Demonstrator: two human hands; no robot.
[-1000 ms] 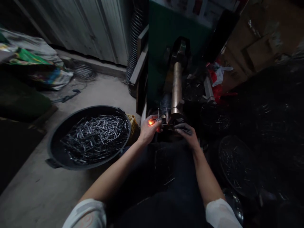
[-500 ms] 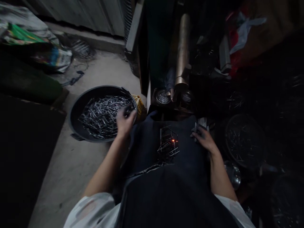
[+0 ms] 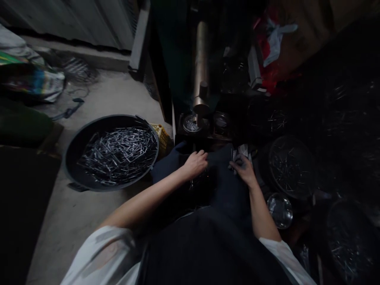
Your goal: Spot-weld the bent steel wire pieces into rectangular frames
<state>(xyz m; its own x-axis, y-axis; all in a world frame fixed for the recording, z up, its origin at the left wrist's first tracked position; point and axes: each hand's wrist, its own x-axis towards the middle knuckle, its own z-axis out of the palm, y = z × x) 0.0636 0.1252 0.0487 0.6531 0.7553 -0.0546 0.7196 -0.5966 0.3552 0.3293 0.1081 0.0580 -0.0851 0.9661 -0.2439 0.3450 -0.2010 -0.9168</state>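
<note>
My left hand [image 3: 195, 164] rests knuckles-up on the dark apron [image 3: 208, 198] over my lap, fingers curled down onto a small bundle of bent metal wire [image 3: 198, 183] that is mostly hidden beneath it. My right hand [image 3: 244, 168] lies beside it on the apron's right edge, fingers closed round a few thin metal rods [image 3: 234, 155]. Just beyond both hands stands a dark machine with a brass-coloured cylinder [image 3: 201, 67] and a small round dish of metal bits [image 3: 191, 124].
A big black tub [image 3: 74, 174] full of shiny metal wire pieces sits on the concrete floor to my left. Dark round pans [image 3: 291, 166] with wire pieces lie to my right, and a shiny bowl [image 3: 279, 210]. Red and white bags [image 3: 268, 35] sit behind the machine.
My left hand came back from the black tub to the wire bundle on my lap. The orange glow on the wire has faded. My right hand shifted slightly left, and the view swung.
</note>
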